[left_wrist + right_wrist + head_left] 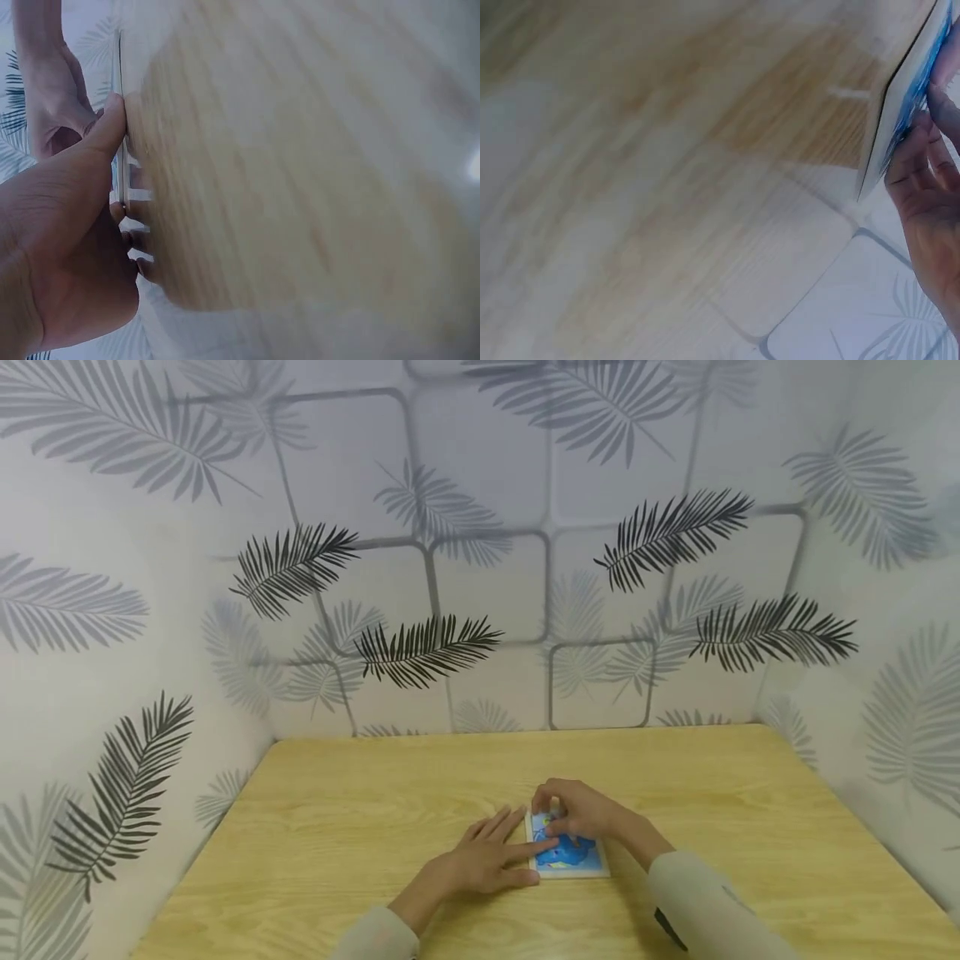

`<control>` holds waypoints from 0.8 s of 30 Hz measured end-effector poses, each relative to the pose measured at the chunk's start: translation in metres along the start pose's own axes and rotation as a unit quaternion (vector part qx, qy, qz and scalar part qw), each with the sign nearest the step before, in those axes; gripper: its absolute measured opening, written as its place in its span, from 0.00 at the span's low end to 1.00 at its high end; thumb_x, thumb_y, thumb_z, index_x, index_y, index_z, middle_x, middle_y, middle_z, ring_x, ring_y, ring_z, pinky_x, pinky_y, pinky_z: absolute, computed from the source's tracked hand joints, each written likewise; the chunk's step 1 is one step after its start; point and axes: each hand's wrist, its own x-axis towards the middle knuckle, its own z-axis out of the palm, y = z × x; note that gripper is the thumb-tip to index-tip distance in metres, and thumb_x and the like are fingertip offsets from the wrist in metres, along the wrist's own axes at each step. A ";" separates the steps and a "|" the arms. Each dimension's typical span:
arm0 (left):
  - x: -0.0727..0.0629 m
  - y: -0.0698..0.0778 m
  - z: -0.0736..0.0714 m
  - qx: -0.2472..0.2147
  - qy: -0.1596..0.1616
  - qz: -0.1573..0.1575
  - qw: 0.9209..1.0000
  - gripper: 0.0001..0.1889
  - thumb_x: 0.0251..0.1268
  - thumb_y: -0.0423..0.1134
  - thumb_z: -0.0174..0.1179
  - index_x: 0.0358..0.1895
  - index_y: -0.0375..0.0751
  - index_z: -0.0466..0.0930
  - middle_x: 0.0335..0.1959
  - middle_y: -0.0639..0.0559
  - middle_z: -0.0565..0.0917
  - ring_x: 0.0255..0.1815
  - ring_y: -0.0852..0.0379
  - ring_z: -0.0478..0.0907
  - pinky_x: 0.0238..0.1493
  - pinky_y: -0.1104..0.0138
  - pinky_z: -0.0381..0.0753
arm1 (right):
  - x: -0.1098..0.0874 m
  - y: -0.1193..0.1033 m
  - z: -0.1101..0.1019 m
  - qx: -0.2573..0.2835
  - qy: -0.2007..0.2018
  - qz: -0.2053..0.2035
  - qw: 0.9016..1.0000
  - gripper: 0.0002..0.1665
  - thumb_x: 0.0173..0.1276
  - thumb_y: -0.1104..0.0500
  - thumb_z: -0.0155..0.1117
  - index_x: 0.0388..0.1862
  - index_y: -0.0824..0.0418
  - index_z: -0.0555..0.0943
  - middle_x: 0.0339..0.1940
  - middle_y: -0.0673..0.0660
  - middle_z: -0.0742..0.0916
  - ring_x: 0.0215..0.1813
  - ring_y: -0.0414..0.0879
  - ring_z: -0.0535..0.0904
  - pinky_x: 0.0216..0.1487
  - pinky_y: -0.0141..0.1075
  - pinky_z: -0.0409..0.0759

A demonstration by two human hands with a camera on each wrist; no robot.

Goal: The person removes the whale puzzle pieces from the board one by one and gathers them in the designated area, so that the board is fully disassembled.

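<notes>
A flat, thin board [573, 858] with a white rim and a blue cartoon picture lies on the wooden table. My left hand [487, 862] rests at its left side with spread, fairly straight fingers; the index finger crosses onto the picture and the thumb touches the lower left corner. Above the board's upper part, my right hand [581, 807] bends its fingers down onto the picture. In the right wrist view, the fingertips [907, 150] meet the blue surface of the board [889, 124]. Whether they pinch a small piece is hidden.
The light wooden table [360, 802] extends around the board on all sides. Behind it and at both sides stand pale walls [480, 585] with a feather-leaf pattern.
</notes>
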 end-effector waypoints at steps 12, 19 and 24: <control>0.008 0.000 0.002 0.050 0.014 0.001 0.999 0.30 0.78 0.69 0.42 0.80 0.84 0.51 0.87 0.44 0.44 0.86 0.38 0.42 0.79 0.38 0.51 | -0.051 0.031 -0.045 -0.030 0.073 0.060 0.995 0.05 0.68 0.61 0.75 0.42 0.55 0.89 0.40 0.50 0.88 0.20 0.35 0.68 0.22 0.32 0.73; 0.008 -0.005 0.004 0.056 0.021 0.006 0.998 0.31 0.78 0.70 0.42 0.80 0.84 0.51 0.87 0.43 0.46 0.86 0.37 0.44 0.78 0.38 0.53 | -0.083 0.050 -0.061 -0.062 0.066 0.080 0.993 0.06 0.65 0.64 0.76 0.34 0.52 0.89 0.41 0.50 0.89 0.24 0.37 0.68 0.26 0.31 0.72; 0.008 -0.001 0.002 0.055 0.016 0.011 0.998 0.31 0.78 0.70 0.40 0.81 0.83 0.51 0.87 0.42 0.45 0.86 0.37 0.44 0.78 0.38 0.53 | -0.086 0.052 -0.060 -0.096 0.064 0.058 0.992 0.07 0.62 0.63 0.79 0.32 0.52 0.89 0.40 0.49 0.89 0.32 0.37 0.72 0.32 0.32 0.74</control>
